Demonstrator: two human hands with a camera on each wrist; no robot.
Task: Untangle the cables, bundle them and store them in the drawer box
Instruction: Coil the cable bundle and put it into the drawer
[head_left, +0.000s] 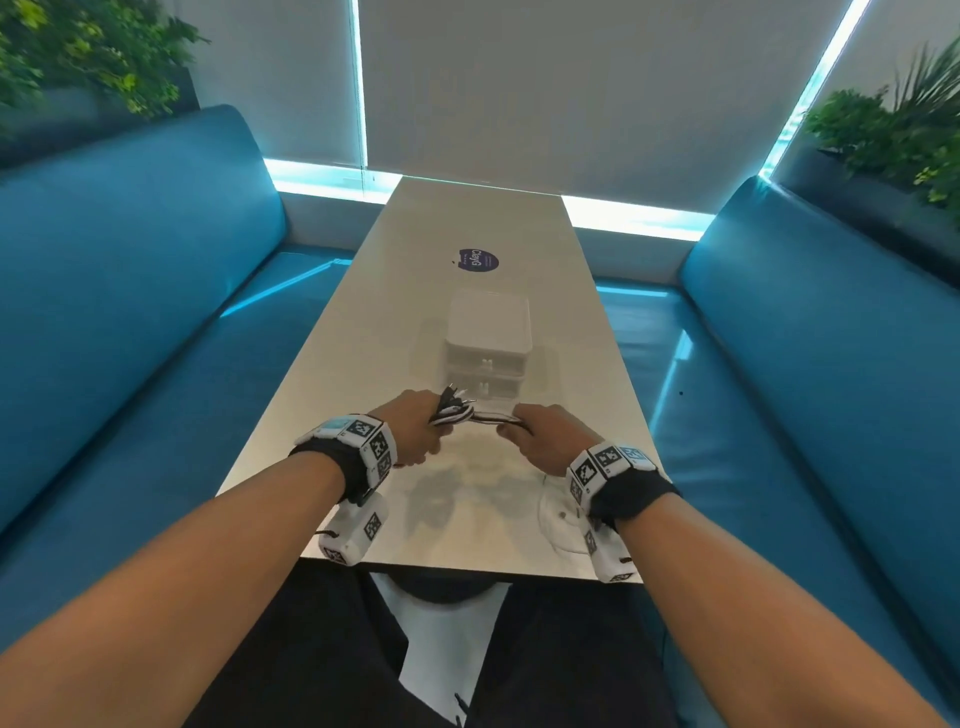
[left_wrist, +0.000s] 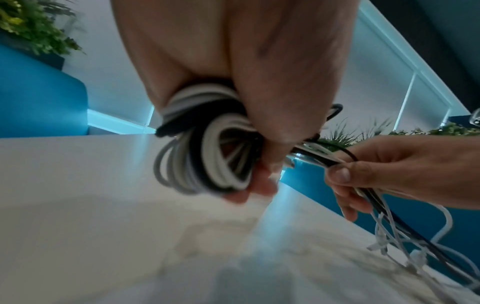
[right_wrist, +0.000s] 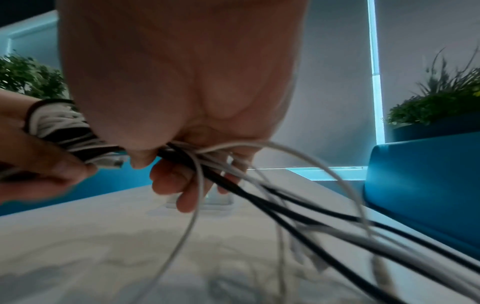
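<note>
My left hand (head_left: 415, 431) grips a coil of black and white cables (left_wrist: 205, 148), held a little above the table (head_left: 363, 364). From the coil the strands (head_left: 493, 415) run right into my right hand (head_left: 540, 436), which pinches them between thumb and fingers. Below that hand the loose cable ends (right_wrist: 324, 226) hang and trail toward the table. Just beyond both hands stands the white drawer box (head_left: 488, 338), its front drawers facing me. Plug ends (head_left: 454, 395) stick up from the coil.
A dark round sticker (head_left: 478, 260) lies on the table past the box. Blue sofas (head_left: 130, 312) flank the table on both sides. Potted plants (head_left: 893, 135) stand behind the sofa backs. A clear round object (head_left: 561, 519) lies near the table's front edge under my right wrist.
</note>
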